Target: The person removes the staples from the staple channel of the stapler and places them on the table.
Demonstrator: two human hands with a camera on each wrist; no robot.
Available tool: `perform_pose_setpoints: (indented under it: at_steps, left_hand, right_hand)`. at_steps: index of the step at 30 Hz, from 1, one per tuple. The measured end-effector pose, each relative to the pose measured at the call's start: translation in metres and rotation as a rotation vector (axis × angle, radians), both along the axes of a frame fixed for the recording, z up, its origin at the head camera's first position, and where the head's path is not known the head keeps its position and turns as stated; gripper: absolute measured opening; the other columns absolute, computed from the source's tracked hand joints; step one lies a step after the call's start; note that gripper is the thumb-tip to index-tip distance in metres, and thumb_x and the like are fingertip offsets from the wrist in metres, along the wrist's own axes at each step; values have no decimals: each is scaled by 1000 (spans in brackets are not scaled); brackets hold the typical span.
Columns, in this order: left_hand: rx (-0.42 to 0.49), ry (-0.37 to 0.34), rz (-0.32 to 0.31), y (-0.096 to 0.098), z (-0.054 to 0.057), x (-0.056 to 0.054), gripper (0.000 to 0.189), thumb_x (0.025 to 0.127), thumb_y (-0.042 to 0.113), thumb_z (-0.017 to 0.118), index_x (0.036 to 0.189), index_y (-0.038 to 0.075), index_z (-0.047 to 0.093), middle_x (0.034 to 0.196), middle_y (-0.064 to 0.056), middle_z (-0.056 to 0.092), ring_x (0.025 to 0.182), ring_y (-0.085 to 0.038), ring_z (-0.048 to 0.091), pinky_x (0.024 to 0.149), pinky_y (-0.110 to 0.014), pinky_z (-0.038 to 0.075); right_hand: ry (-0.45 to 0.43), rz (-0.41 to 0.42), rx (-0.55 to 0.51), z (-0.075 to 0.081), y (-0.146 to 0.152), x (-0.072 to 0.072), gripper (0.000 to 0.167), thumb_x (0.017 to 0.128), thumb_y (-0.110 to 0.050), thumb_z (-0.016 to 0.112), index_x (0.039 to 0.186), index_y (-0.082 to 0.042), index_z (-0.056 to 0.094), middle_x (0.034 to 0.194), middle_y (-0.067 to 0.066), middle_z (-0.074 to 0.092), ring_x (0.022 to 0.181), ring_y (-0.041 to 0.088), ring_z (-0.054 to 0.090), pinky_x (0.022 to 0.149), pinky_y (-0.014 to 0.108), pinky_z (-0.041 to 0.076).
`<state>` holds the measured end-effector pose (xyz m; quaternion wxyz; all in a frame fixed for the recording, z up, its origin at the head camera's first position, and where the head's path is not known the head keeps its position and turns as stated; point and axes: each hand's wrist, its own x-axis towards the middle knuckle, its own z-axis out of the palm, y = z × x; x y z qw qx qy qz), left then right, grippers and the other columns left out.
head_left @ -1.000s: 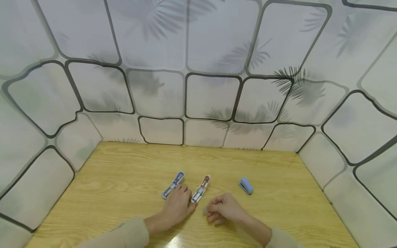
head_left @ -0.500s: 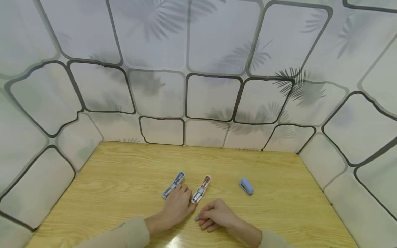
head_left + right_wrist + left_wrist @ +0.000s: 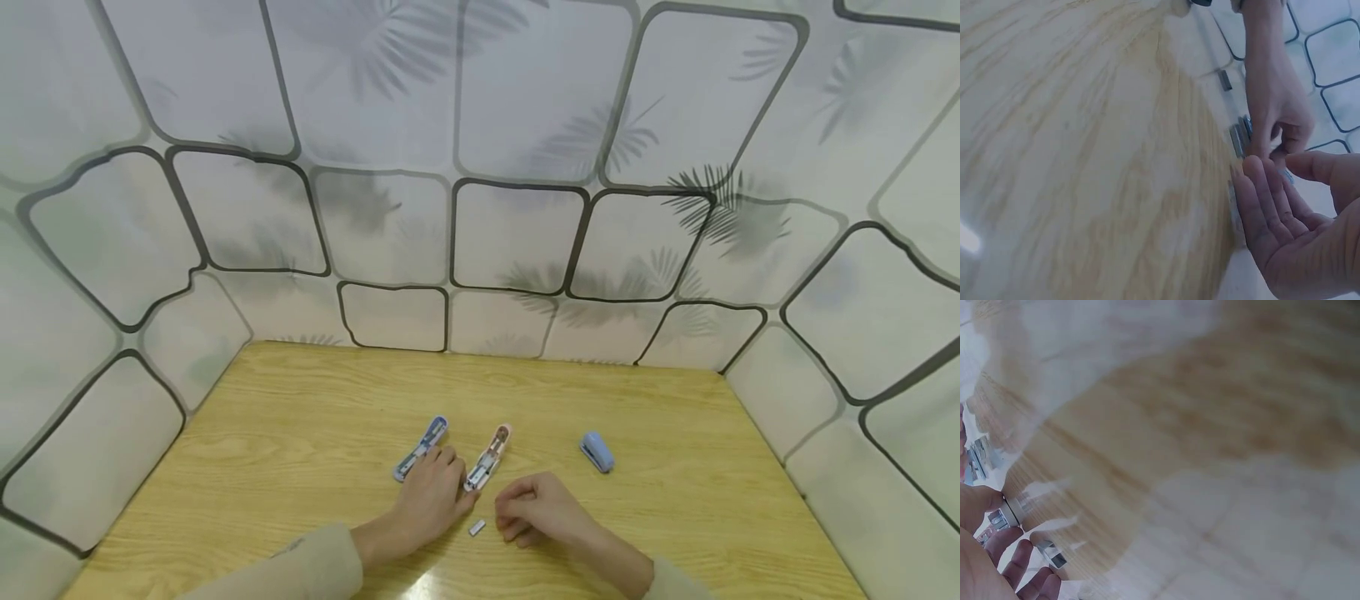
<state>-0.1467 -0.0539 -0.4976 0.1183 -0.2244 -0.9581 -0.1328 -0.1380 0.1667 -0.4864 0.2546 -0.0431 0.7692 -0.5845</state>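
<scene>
My left hand lies low over the table between two opened staplers. Its thumb and index finger are on either side of the near end of the pink-and-white stapler and seem to pinch it. Under its other fingers is the near part of the blue stapler. A short staple strip lies on the wood, to the right of my left wrist. Just right of it hovers my right hand, apart from the strip, with relaxed fingers and nothing visible between them. In the right wrist view its fingers look nearly straight.
A small light-blue stapler lies closed on the right side of the wooden table. Patterned cloth walls rise at the back and along both sides.
My right hand moved left and toward me with the staple strip, put it on the table and let go, then drew back to the right. The left hand stayed in place.
</scene>
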Motion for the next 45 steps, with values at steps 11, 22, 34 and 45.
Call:
perform_pose_setpoints:
  at_steps: [11, 22, 34, 45]
  left_hand:
    - [0, 21, -15, 0, -1, 2, 29, 86, 38, 86, 83, 14, 69, 87, 2, 63, 81, -13, 53, 75, -31, 53]
    - [-22, 34, -15, 0, -1, 2, 29, 86, 39, 85, 85, 15, 70, 89, 2, 64, 81, -14, 54, 74, -32, 52]
    - [-13, 54, -7, 0, -5, 1, 29, 86, 38, 85, 86, 14, 70, 88, 0, 65, 83, -16, 58, 74, -35, 54]
    - [-38, 30, -21, -1, -3, 0, 30, 87, 39, 84, 88, 14, 69, 89, 1, 64, 83, -16, 57, 74, -35, 54]
  right_hand:
    - [358, -84, 237, 21, 35, 3, 22, 97, -21, 74, 107, -1, 75, 90, 6, 76, 75, 14, 69, 62, 22, 56]
    - [852, -197, 664, 25, 61, -3, 15, 91, -22, 82, 102, -13, 77, 85, -4, 77, 76, 11, 73, 63, 17, 54]
    - [1223, -211, 949, 18, 94, -22, 29, 82, -30, 90, 99, -10, 79, 86, 4, 78, 66, 16, 70, 42, 13, 32]
    - [1102, -164, 1079, 11, 110, -35, 41, 84, -38, 89, 104, -5, 78, 95, 11, 79, 79, 28, 75, 54, 33, 57]
